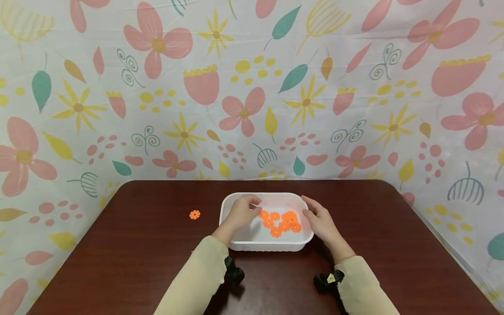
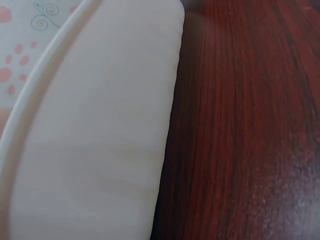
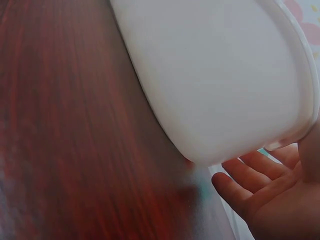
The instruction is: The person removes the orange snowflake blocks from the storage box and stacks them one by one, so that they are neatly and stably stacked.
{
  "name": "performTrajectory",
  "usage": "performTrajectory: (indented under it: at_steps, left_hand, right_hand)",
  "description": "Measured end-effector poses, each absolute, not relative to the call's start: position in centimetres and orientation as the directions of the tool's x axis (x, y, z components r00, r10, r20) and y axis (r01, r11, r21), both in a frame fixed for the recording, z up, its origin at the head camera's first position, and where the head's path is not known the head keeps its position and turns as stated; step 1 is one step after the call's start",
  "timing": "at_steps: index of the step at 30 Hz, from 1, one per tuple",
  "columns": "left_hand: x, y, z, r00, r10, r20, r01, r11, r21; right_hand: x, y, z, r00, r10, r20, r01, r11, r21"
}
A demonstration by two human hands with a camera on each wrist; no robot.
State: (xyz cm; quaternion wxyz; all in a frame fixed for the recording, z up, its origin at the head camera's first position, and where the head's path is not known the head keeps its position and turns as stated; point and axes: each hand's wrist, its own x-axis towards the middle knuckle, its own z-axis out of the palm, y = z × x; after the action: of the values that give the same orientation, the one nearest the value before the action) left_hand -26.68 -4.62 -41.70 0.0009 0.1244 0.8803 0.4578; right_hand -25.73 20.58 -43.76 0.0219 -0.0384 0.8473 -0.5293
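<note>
A white plastic tub [image 1: 269, 246] stands on the table, with several orange notched plastic discs [image 1: 276, 231] lying inside, mostly toward its right half. My left hand [image 1: 241, 213] reaches over the tub's left side, bent fingers and thumb spread apart above the inside, close to the leftmost discs. At the right end, my right hand [image 1: 322, 222] holds the tub, thumb at the rim and fingers along the outer wall. The right wrist view shows those fingers [image 3: 252, 175] loosely bent beside the tub's corner. Only the tub's outer wall [image 2: 100, 120] fills the left wrist view; the hand is outside it.
One loose orange disc [image 1: 194, 214] lies on the dark brown wooden table [image 1: 157, 245], left of the tub. Behind the table's far edge hangs a white cloth [image 1: 252, 57] printed with flowers and leaves.
</note>
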Motion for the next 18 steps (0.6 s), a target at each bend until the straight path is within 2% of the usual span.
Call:
performTrajectory:
  at_steps: [5,12,18]
  left_hand:
    - [-27.08,-4.38,-42.09,-0.968,0.247,0.044,0.177,0.549,0.817]
    - [-27.24,-4.26,-42.43,-0.942,0.336,-0.016,0.189,0.569,0.8]
    - [-27.24,-4.21,-42.48,-0.935,0.346,-0.082,0.15,0.592,0.792]
  right_hand:
    - [-25.89,20.64,-43.77,-0.996,-0.092,0.013,-0.052,0.43,-0.901]
    - [-25.94,20.6,-43.77,-0.996,-0.091,0.007,-0.046,0.429,-0.902]
    - [-25.9,20.54,-43.76,-0.996,-0.087,-0.011,-0.028,0.43,-0.902]
